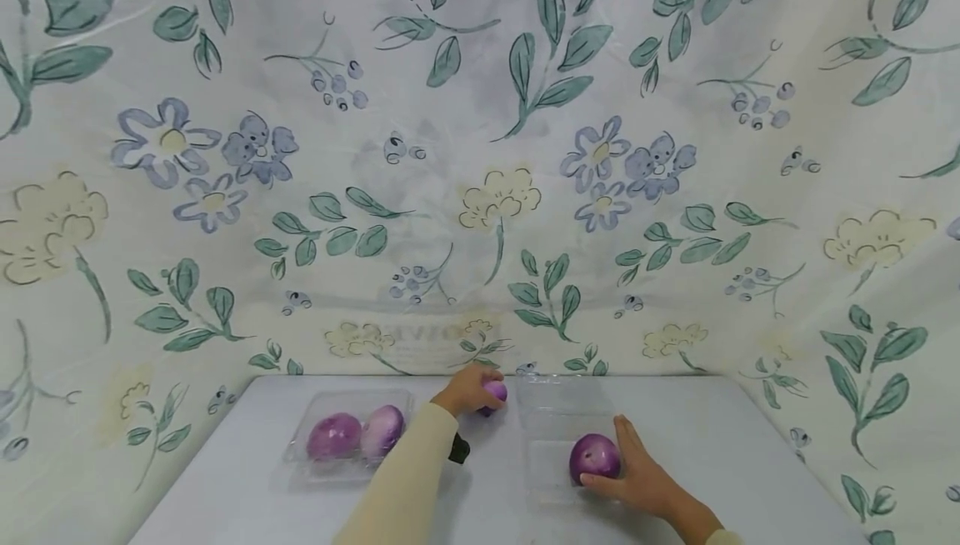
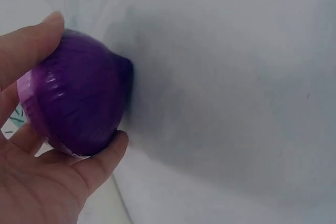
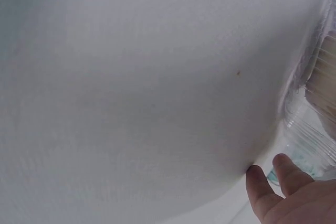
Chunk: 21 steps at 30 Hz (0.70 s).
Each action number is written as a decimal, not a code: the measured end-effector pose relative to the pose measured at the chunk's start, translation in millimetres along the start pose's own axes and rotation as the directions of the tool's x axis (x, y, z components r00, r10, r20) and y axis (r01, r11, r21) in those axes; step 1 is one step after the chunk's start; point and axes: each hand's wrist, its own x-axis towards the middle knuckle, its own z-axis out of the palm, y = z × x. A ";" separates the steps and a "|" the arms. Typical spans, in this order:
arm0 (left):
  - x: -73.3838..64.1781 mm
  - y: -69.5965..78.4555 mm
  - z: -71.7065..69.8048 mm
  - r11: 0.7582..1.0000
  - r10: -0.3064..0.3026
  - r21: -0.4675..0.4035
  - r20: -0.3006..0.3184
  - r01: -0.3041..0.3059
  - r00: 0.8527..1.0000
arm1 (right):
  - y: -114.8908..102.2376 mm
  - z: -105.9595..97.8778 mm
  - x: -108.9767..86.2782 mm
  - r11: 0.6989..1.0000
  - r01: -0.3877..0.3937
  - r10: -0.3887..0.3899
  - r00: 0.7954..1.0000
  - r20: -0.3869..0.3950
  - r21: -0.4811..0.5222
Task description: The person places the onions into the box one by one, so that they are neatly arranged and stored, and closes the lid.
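My left hand grips a purple onion near the back edge of the table. The left wrist view shows thumb and fingers spread round this glossy onion, its pointed end toward the white surface. My right hand is at the right side of a clear plastic container, thumb and fingers spread apart. Another purple onion sits in that container, the thumb overlapping its lower edge. In the right wrist view, two nearly straight fingers lie beside the ribbed plastic wall.
At the left of the white table stands another clear container with two purple onions inside. A small dark object shows beside my left sleeve. Floral cloth hangs behind the table and along its sides.
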 end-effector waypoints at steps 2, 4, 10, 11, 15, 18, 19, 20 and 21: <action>-0.4 3.2 -5.4 1.000 -0.009 0.002 0.006 0.009 1.000 | -0.5 -0.5 -0.3 1.000 -0.003 0.003 1.000 0.004 0.005; -0.3 8.1 -11.5 1.000 -0.011 -0.014 -0.003 0.011 1.000 | -1.2 -1.0 -0.8 1.000 -0.003 0.003 1.000 0.006 0.007; 6.3 23.8 -21.4 0.988 0.110 -0.101 -0.037 -0.113 0.993 | 0.8 -2.1 -1.7 1.000 0.000 0.000 1.000 0.008 -0.003; 7.1 26.7 -22.3 0.984 0.133 -0.111 -0.035 -0.136 0.991 | 1.3 -2.2 -1.5 1.000 -0.002 0.002 1.000 0.010 -0.004; 7.7 40.0 -24.9 0.970 0.201 -0.135 -0.025 -0.202 0.979 | 1.8 -2.1 0.2 1.000 -0.002 0.002 1.000 0.014 -0.012; 5.7 49.7 -23.5 0.961 0.242 -0.135 -0.010 -0.241 0.970 | 0.8 -1.8 1.1 1.000 -0.014 0.015 1.000 0.021 -0.013; 4.5 52.5 -22.2 0.958 0.258 -0.126 -0.005 -0.256 0.966 | 0.2 -1.6 0.9 1.000 -0.019 0.019 1.000 0.022 -0.013; 2.7 55.4 -20.7 0.955 0.268 -0.130 0.004 -0.265 0.963 | -0.4 -1.3 0.9 1.000 -0.022 0.022 0.999 0.024 -0.014; 0.7 58.1 -18.8 0.952 0.282 -0.127 0.011 -0.279 0.959 | -1.1 -1.0 0.6 1.000 -0.021 0.021 0.999 0.025 -0.013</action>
